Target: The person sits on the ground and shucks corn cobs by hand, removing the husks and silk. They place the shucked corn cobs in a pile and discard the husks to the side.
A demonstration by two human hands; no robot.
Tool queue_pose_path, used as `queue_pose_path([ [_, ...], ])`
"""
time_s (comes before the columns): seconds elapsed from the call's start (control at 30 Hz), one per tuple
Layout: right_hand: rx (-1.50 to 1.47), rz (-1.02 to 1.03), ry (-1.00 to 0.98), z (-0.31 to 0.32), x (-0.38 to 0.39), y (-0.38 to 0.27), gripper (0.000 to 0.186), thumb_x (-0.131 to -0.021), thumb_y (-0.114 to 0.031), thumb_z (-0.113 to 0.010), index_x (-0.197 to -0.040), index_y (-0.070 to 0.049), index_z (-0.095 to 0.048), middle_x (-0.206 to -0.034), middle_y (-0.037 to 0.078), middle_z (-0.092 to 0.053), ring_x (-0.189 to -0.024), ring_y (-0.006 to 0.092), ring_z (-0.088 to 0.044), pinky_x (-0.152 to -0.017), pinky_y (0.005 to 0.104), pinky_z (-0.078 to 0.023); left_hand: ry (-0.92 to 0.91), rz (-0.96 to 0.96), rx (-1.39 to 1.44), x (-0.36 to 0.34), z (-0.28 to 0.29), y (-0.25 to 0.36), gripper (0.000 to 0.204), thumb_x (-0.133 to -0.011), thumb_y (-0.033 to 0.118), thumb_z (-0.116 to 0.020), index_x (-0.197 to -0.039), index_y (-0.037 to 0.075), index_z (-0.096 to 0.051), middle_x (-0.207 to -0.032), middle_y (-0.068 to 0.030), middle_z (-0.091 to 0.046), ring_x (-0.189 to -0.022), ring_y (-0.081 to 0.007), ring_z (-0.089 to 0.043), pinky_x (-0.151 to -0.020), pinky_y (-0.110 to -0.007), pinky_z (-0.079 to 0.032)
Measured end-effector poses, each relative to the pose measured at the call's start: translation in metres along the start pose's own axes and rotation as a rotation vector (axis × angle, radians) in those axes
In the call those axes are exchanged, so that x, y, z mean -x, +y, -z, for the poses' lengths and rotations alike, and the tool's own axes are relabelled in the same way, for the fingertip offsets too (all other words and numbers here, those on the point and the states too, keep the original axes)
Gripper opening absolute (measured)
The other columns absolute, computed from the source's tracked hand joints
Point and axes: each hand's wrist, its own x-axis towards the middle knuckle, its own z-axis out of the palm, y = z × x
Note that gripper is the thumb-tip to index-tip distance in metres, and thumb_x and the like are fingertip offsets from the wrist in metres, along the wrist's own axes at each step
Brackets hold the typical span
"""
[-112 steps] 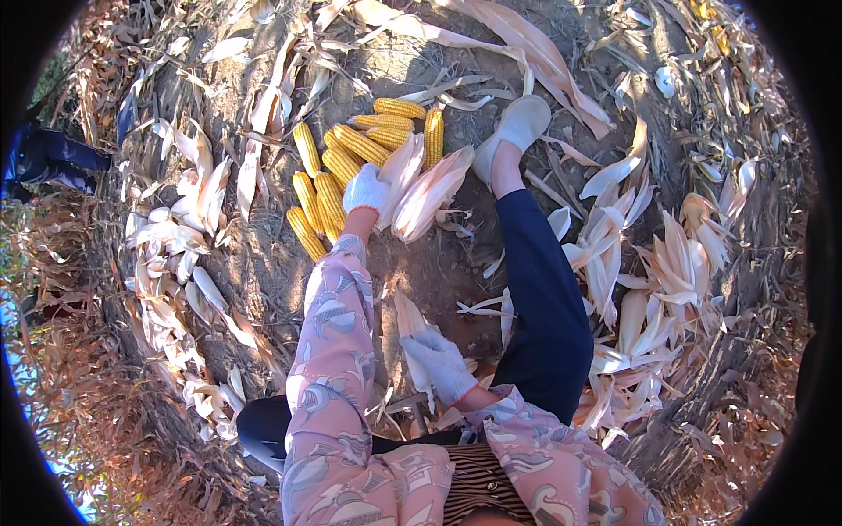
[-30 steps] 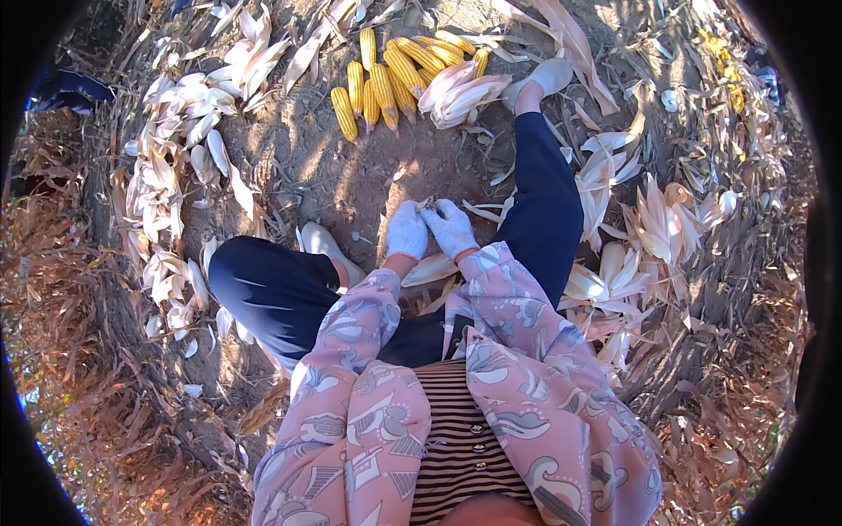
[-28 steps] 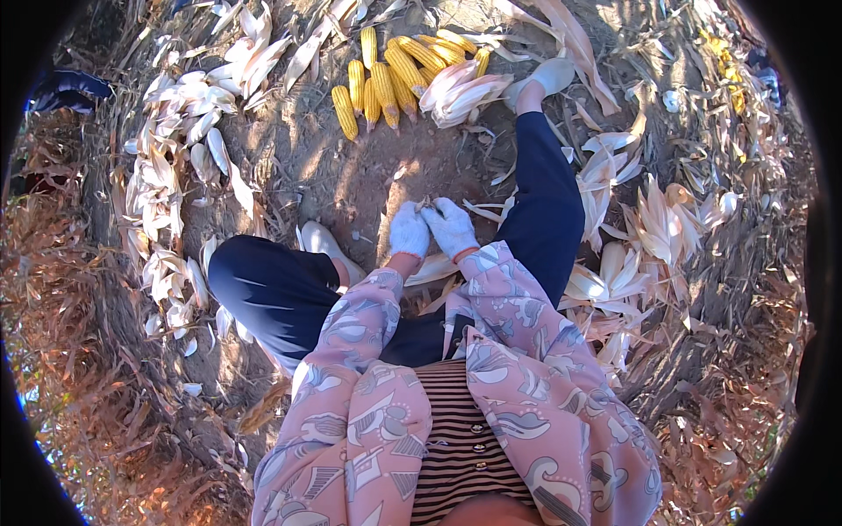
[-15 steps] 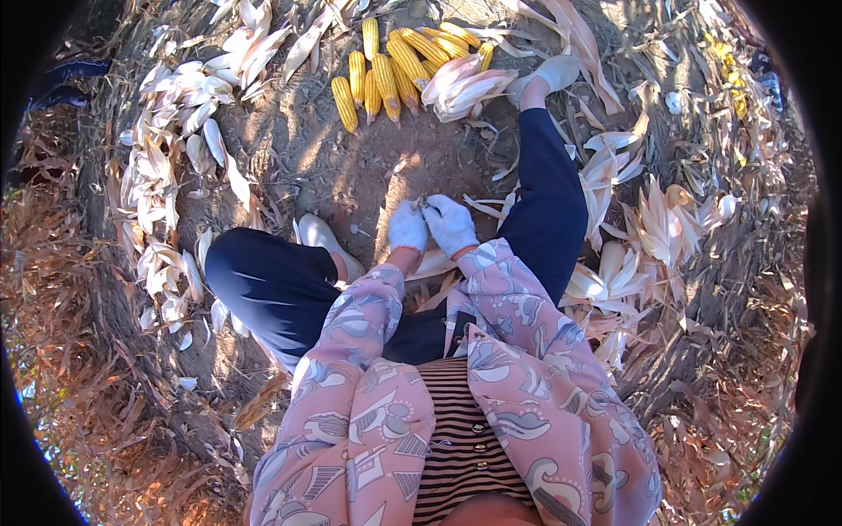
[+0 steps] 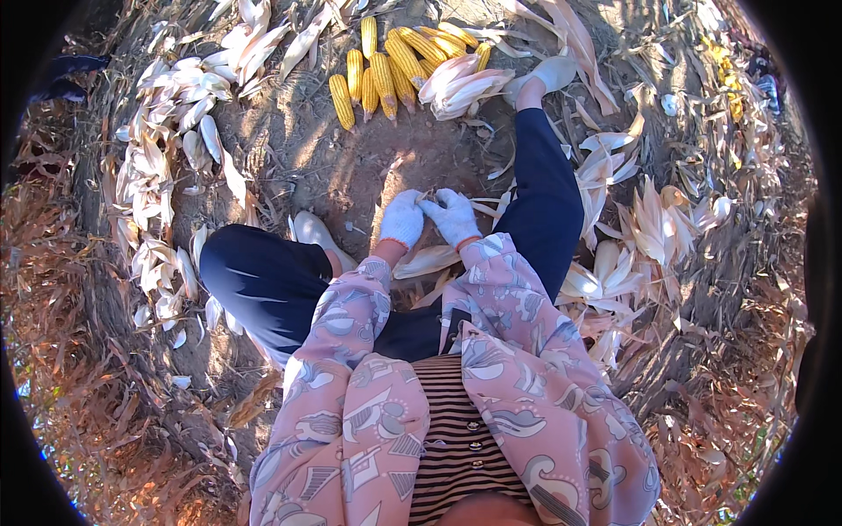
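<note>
White knitted gloves cover both my hands, which meet at the fingertips over bare soil between my legs. My left hand (image 5: pixel 403 219) has its fingers curled closed. Beside it, my right hand (image 5: pixel 453 216) is also closed, thumb and fingers pinched toward the left. A small brownish bit shows between the fingertips, too small to name. Just under my wrists lies a pale corn husk (image 5: pixel 426 261). Beyond my hands, several bare yellow corn cobs (image 5: pixel 383 83) lie in a heap. An ear still wrapped in pale husk (image 5: pixel 463 86) rests at the heap's right side.
My bent left leg (image 5: pixel 263 280) and outstretched right leg (image 5: pixel 548 188) flank the soil patch. Dry husks (image 5: pixel 149 184) pile along the left, and more husks (image 5: pixel 658 228) lie at the right. Yellow cobs (image 5: pixel 730 79) show at the far right.
My hands have drawn slightly up and away from my body, and the wrists have parted a little. More of the husk beneath them shows. The corn heap stays in place.
</note>
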Motion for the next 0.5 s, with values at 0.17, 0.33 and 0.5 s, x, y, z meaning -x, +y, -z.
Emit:
queue_pose_path([
  [0.17, 0.019, 0.084, 0.068, -0.002, 0.01, -0.012, 0.035, -0.084, -0.04, -0.065, -0.095, -0.008, -0.068, -0.087, 0.019, -0.067, -0.083, 0.0368, -0.065, -0.072, 0.0412, -0.05, 0.058, 0.195, -0.004, 0.003, -0.013, 0.006, 0.026, -0.09, 0.02, -0.047, -0.099, 0.003, -0.065, -0.098, -0.0242, -0.065, -0.095, -0.0397, -0.062, -0.082, -0.045, -0.048],
  [0.33, 0.19, 0.156, 0.118, -0.002, 0.011, -0.009, 0.029, -0.085, -0.035, -0.062, -0.094, -0.009, -0.069, -0.087, 0.016, -0.068, -0.084, 0.0369, -0.065, -0.073, 0.0433, -0.051, 0.039, 0.349, 0.188, 0.005, -0.023, 0.014, 0.026, -0.092, 0.017, -0.046, -0.1, 0.002, -0.065, -0.095, -0.019, -0.067, -0.088, -0.0315, -0.065, -0.079, -0.041, -0.049],
  [0.5, 0.178, 0.241, 0.145, -0.008, 0.016, -0.01, 0.026, -0.085, -0.031, -0.063, -0.095, -0.007, -0.07, -0.09, 0.014, -0.068, -0.085, 0.0349, -0.066, -0.074, 0.04, -0.052, 0.099, 0.426, 0.525, -0.005, -0.055, -0.043, 0.026, -0.094, 0.013, -0.044, -0.101, 0.001, -0.066, -0.094, -0.0137, -0.068, -0.081, -0.0242, -0.064, -0.072, -0.038, -0.051],
])
